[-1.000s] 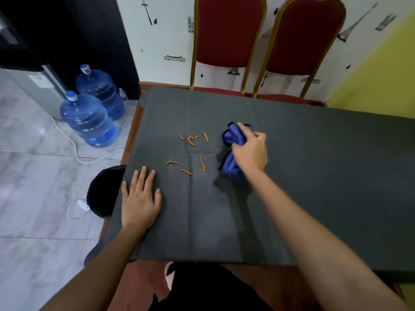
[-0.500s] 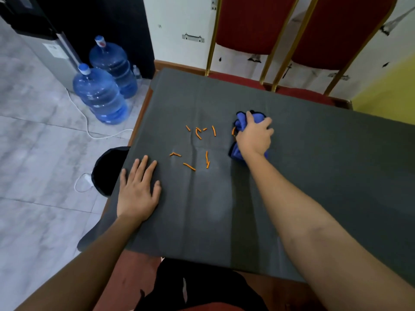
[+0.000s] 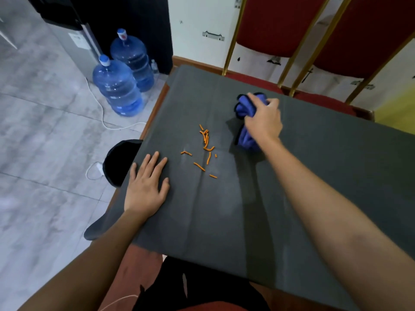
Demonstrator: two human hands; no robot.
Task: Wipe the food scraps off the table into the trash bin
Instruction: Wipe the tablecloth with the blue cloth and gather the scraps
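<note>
Right hand (image 3: 262, 122) grips a bunched blue cloth (image 3: 246, 140), fingers curled round it, near the far edge of the tabletop (image 3: 314, 176). Orange food scraps (image 3: 206, 144) lie scattered just left of the cloth. Left hand (image 3: 146, 187) rests flat, fingers spread, at the left edge, partly between the scraps and the black trash bin (image 3: 119, 160), which stands on the floor beside that edge. Two water bottles (image 3: 116, 86) stand beyond the bin, and red chairs (image 3: 269, 25) stand behind the far edge.

Desk (image 3: 314, 176): dark grey cover.
Food scraps (image 3: 206, 142): orange strips, scattered on the desk's left half.
Blue cloth (image 3: 243, 108): bunched, near the desk's far edge, gripped by the right hand (image 3: 263, 120).
Left hand (image 3: 146, 187): flat, fingers straight, at the desk's left edge.
Trash bin (image 3: 119, 160): black, on the floor against the desk's left edge.
</note>
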